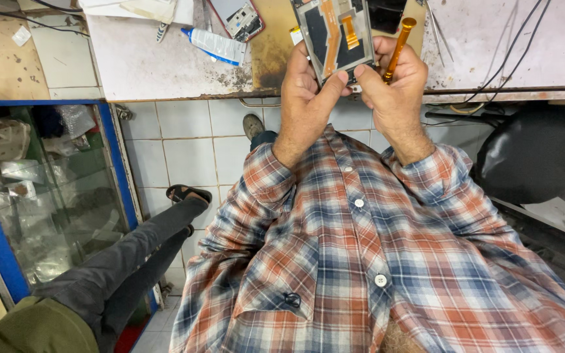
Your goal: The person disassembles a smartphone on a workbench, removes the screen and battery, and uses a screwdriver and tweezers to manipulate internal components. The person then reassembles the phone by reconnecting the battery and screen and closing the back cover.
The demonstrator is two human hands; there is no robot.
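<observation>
Head view: left hand (305, 91) and right hand (393, 82) jointly grip an opened phone chassis (335, 36) above the workbench edge (165, 72), thumbs pressed on its lower end; right fingers also pinch an orange screwdriver (397, 46).

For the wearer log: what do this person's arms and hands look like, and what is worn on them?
Both hands, left hand and right hand, are bare: no gloves, rings or watch visible. The forearms are uncovered; the sleeves of a plaid button-up shirt in rust red, blue and white are rolled up below the wrists.
</observation>
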